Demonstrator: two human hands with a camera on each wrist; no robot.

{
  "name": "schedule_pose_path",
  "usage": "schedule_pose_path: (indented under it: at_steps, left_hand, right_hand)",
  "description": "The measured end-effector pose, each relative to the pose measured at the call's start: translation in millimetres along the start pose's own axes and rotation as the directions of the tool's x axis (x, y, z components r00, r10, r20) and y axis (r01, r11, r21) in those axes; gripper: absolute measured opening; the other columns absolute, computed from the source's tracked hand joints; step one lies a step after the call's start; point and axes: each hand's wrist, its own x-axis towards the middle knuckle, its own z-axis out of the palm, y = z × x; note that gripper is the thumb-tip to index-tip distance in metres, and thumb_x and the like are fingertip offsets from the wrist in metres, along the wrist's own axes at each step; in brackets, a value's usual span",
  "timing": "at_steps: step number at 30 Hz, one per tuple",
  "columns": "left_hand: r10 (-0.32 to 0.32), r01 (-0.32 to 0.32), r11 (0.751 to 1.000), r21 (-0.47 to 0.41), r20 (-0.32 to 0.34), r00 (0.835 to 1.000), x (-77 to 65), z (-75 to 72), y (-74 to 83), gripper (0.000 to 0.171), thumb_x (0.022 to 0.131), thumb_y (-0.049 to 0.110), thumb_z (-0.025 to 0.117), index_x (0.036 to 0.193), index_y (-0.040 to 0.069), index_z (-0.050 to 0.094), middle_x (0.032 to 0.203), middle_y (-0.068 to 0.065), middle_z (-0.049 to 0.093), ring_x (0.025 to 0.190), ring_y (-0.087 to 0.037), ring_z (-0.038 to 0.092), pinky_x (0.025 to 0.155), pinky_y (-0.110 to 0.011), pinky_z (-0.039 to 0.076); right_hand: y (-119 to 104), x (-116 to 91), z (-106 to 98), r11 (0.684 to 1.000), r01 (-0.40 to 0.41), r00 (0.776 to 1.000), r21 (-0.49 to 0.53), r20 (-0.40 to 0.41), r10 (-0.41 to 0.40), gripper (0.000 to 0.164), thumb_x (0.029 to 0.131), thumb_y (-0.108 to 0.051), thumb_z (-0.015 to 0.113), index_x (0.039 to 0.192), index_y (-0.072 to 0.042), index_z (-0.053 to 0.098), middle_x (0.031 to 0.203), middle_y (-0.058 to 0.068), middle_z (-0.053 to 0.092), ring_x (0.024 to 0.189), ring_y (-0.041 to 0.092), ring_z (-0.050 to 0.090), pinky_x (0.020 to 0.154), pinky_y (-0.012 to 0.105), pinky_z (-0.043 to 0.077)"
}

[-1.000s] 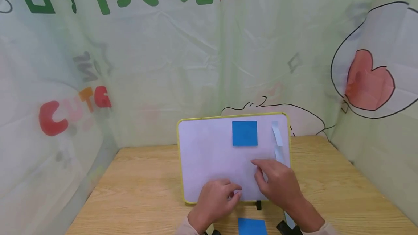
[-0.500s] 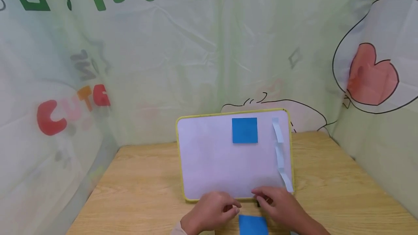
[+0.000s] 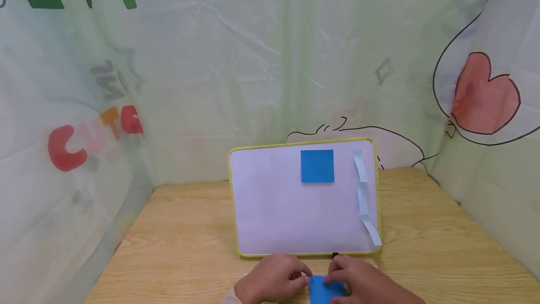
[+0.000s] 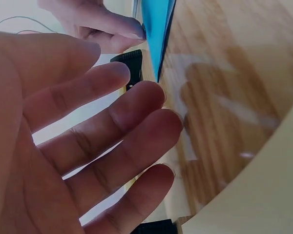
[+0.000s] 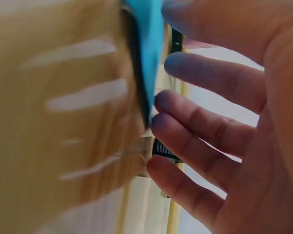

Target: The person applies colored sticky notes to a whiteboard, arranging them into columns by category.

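A square of blue paper point(image 3: 318, 290) lies on the table at the bottom edge of the head view, partly covered by my right hand point(image 3: 364, 280). The fingertips of that hand rest on it, the fingers loosely bent. My left hand point(image 3: 274, 278) is at the paper's left corner with relaxed fingers; whether it touches is unclear. The wrist views show the blue paper point(image 4: 158, 34) edge-on, with the spread fingers point(image 5: 200, 122) of my right hand beside it. Behind the hands a whiteboard point(image 3: 270, 201) with a yellow frame leans upright, bearing another blue square point(image 3: 317, 166).
Several pale blue strips point(image 3: 363, 201) hang down the whiteboard's right side, the lowest one reaching its frame. A small black foot point(image 3: 335, 255) shows under the board. The wooden table point(image 3: 181, 229) ends at a printed curtain point(image 3: 202, 97) behind and on both sides.
My right hand has come down from in front of the whiteboard to the blue paper on the table. The left hand has sunk slightly towards it. The head view has shifted a little.
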Motion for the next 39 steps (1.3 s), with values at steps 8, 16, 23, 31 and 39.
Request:
schedule_pose_path:
  at_steps: [8, 16, 23, 31, 39]
  left_hand:
    - [0.002, -0.002, 1.000, 0.005, -0.005, 1.000, -1.5, 2.8, 0.7, 0.020, 0.100, 0.029, 0.062, 0.111, 0.023, 0.078, 0.095, 0.024, 0.067, 0.079, 0.015, 0.052, 0.069, -0.008, 0.041]
    - [0.008, -0.008, 1.000, -0.014, 0.014, 1.000, 1.5, 4.8, 0.0, 0.020, 0.100, 0.029, 0.062, 0.111, 0.022, 0.078, 0.101, 0.024, 0.067, 0.083, 0.014, 0.054, 0.074, -0.009, 0.043]
    - [0.021, -0.021, 1.000, -0.008, 0.031, 0.999, 0.8, 9.5, -1.0, 0.019, 0.098, 0.032, 0.066, 0.110, 0.024, 0.078, 0.087, 0.023, 0.061, 0.075, 0.012, 0.050, 0.069, -0.008, 0.041]
    - [-0.008, 0.013, 0.998, -0.053, 0.085, 0.996, -2.4, 12.2, -2.7, 0.025, 0.094, 0.038, 0.071, 0.114, 0.024, 0.076, 0.084, 0.023, 0.056, 0.073, 0.013, 0.050, 0.066, -0.009, 0.042]
    - [-0.029, 0.033, 0.999, -0.041, 0.108, 0.994, -4.9, 11.5, -1.4, 0.030, 0.091, 0.038, 0.074, 0.119, 0.026, 0.074, 0.084, 0.022, 0.053, 0.070, 0.011, 0.048, 0.063, -0.010, 0.041]
  right_hand:
    - [-1, -1, 4, 0.991, 0.076, 0.996, -0.108, -0.048, -0.081, 0.050, 0.085, -0.060, 0.071, 0.115, -0.020, 0.078, 0.102, -0.018, 0.050, 0.085, -0.002, 0.041, 0.067, 0.021, 0.040]
    - [0, -2, 3, 0.996, 0.053, 0.997, -0.066, -0.046, -0.056, 0.050, 0.086, -0.057, 0.071, 0.120, -0.021, 0.075, 0.104, -0.018, 0.049, 0.088, 0.000, 0.042, 0.070, 0.021, 0.040]
    - [2, -2, 6, 0.998, 0.017, 0.999, -0.053, -0.039, -0.019, 0.046, 0.087, -0.054, 0.070, 0.121, -0.022, 0.075, 0.105, -0.018, 0.049, 0.089, 0.000, 0.042, 0.072, 0.023, 0.042]
    - [2, 0, 8, 1.000, -0.012, 0.999, -0.027, -0.041, 0.011, 0.044, 0.087, -0.051, 0.072, 0.119, -0.020, 0.076, 0.103, -0.017, 0.049, 0.088, 0.001, 0.042, 0.070, 0.022, 0.041]
    - [-1, 1, 5, 0.997, -0.071, 0.997, -0.001, -0.008, 0.071, 0.047, 0.087, -0.052, 0.072, 0.121, -0.021, 0.075, 0.102, -0.017, 0.049, 0.087, 0.002, 0.043, 0.071, 0.024, 0.039]
